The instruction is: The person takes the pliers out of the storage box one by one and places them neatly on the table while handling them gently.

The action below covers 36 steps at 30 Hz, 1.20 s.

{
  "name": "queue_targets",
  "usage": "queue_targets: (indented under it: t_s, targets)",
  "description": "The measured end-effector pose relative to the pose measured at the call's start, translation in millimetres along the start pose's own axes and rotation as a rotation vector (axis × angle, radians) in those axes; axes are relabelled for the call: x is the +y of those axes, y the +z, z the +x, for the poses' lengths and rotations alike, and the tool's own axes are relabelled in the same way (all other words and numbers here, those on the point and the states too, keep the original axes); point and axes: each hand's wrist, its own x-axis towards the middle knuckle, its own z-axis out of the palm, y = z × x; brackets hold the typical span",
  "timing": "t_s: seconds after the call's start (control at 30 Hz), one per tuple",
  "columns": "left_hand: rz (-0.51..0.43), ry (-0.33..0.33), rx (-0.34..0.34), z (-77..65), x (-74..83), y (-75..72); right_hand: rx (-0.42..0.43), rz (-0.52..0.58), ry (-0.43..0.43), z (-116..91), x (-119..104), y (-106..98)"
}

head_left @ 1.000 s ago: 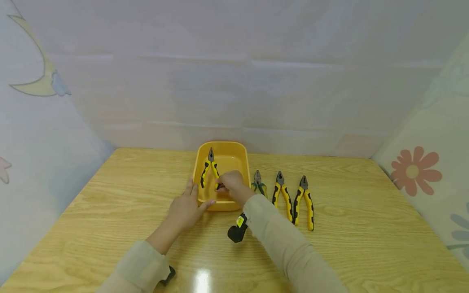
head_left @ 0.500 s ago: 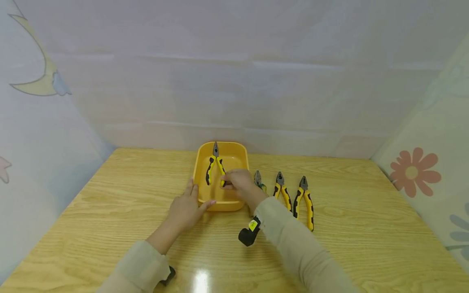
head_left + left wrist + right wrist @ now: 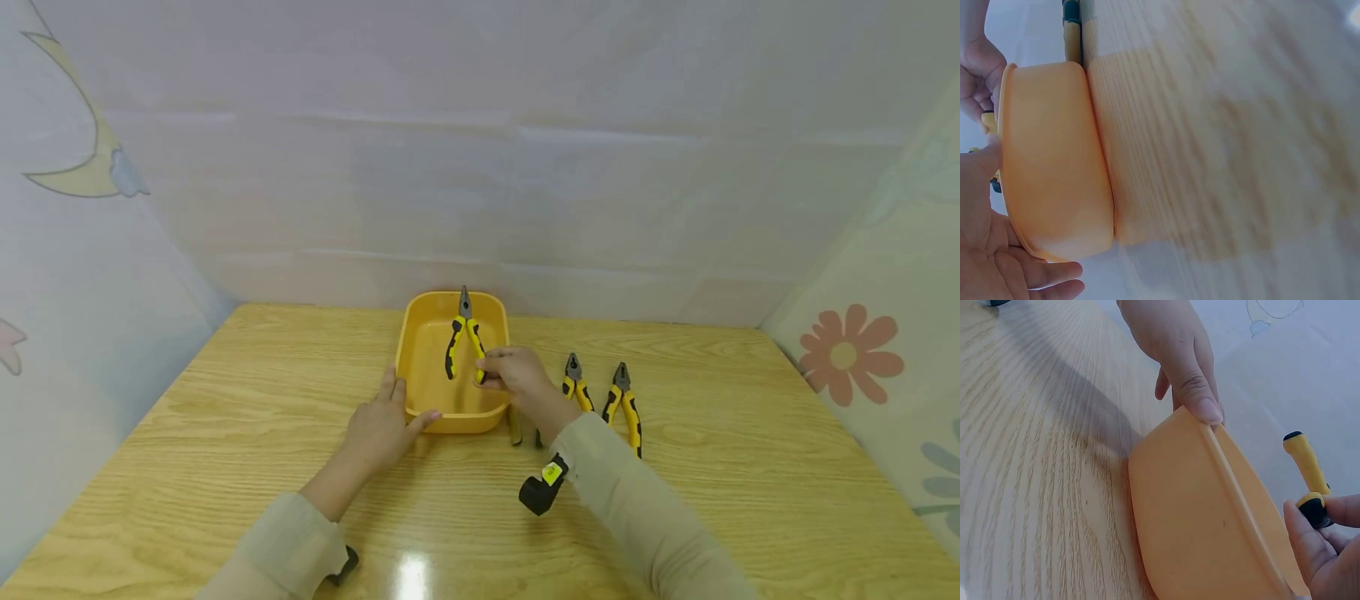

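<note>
My right hand [image 3: 521,383] pinches the end of one handle of the long-nose pliers [image 3: 465,307], over the right part of a yellow plastic bin [image 3: 453,423]. Their yellow and black handles are spread, jaws pointing to the back wall. Thumb and fingertips grip the handle end [image 3: 1313,509] in the right wrist view, while the other handle [image 3: 1307,464] sticks out free. My left hand [image 3: 378,429] rests at the bin's near left corner, thumb on the rim and straight fingers along the outer side. The left wrist view shows the bin wall [image 3: 1054,162] beside that hand.
Two pliers with yellow and black handles, one [image 3: 573,367] nearer the bin and one [image 3: 622,379] farther right, lie on the wooden table [image 3: 750,467]. A green and yellow handle [image 3: 515,425] shows by the bin, its tool mostly hidden behind my right hand.
My right hand has moved right with the long-nose pliers, from the bin's left side to its right part, where the jaws now overlap the far rim. My left hand stays in place.
</note>
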Motion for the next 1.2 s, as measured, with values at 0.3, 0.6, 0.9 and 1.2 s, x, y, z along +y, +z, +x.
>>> queue_targets:
  t_s: [0.3, 0.6, 0.9, 1.2]
  targets:
    - [-0.004, 0.006, 0.003, 0.0, -2.5, -2.2, -0.018, 0.020, 0.030, -10, -3, -12]
    - [-0.019, -0.013, -0.008, 0.2, -3.6, -1.8, -0.041, 0.040, 0.006, -15, 3, -26]
    - [-0.006, 0.000, 0.009, 0.0, -3.6, -2.1, -0.028, 0.024, 0.008, -23, 4, -38]
    - [-0.002, 0.007, 0.013, -0.7, -4.4, -1.7, -0.011, 0.016, 0.020, -31, 7, -52]
